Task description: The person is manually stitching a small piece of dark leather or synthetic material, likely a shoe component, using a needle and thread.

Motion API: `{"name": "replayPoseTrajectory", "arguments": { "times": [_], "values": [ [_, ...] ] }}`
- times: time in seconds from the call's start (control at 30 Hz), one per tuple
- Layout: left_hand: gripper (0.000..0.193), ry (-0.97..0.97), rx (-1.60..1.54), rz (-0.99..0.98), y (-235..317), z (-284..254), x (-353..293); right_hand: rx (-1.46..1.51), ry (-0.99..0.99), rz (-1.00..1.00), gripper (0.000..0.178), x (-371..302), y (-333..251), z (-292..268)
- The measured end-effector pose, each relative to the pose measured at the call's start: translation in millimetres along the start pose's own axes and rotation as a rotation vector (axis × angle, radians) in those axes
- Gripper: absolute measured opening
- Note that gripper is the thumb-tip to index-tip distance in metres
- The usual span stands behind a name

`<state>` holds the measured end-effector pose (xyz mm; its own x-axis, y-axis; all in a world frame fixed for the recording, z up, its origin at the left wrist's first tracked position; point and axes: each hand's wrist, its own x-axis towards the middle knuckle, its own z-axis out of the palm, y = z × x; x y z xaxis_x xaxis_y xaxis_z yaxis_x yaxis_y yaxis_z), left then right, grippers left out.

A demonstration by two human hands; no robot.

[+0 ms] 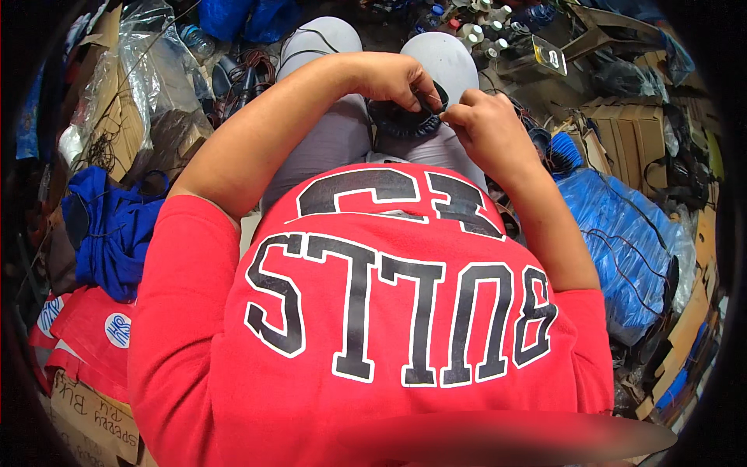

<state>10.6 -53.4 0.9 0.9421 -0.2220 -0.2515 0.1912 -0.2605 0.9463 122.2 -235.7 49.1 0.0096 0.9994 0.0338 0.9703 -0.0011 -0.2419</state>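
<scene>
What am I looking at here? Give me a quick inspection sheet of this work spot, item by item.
Surface: no table; the work rests on the person's lap, grey trousers.
Job's things: a dark round ribbed part between the knees.
Clutter: blue plastic bag, blue cloth, cardboard pieces, clear plastic sheet, small bottles.
Hands: left hand and right hand both pinch at the part's upper rim.
Cables: thin dark wires lie loose beyond the knees.
Surroundings: crowded floor; red fabric at the left.
</scene>
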Motion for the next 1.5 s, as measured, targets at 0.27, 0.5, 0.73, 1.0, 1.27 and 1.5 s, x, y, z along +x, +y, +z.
{"name": "replayPoseTrajectory", "arguments": {
  "times": [0.27,0.5,0.73,1.0,1.27,1.5],
  "values": [
    [0.030,0.587,0.433,0.031,-5,18,1,0.422,-0.126,0.212,0.011,12,12,17],
    [0.027,0.491,0.636,-0.136,9,29,-76,0.789,-0.092,0.282,0.020,-11,36,23],
    [0.010,1.095,0.474,-0.049,-6,-2,-90,1.120,0.507,0.692,0.026,-6,58,55],
    [0.048,0.622,-1.442,0.404,4,11,-44,2.541,0.226,0.364,0.046,-21,47,50],
    [0.036,0.747,-0.591,-0.026,-39,-34,-102,2.045,0.169,0.527,0.030,-71,70,49],
    [0.041,1.049,0.250,-0.232,-48,-74,-195,0.818,0.119,0.594,0.037,-77,95,-2]
  ]
}}
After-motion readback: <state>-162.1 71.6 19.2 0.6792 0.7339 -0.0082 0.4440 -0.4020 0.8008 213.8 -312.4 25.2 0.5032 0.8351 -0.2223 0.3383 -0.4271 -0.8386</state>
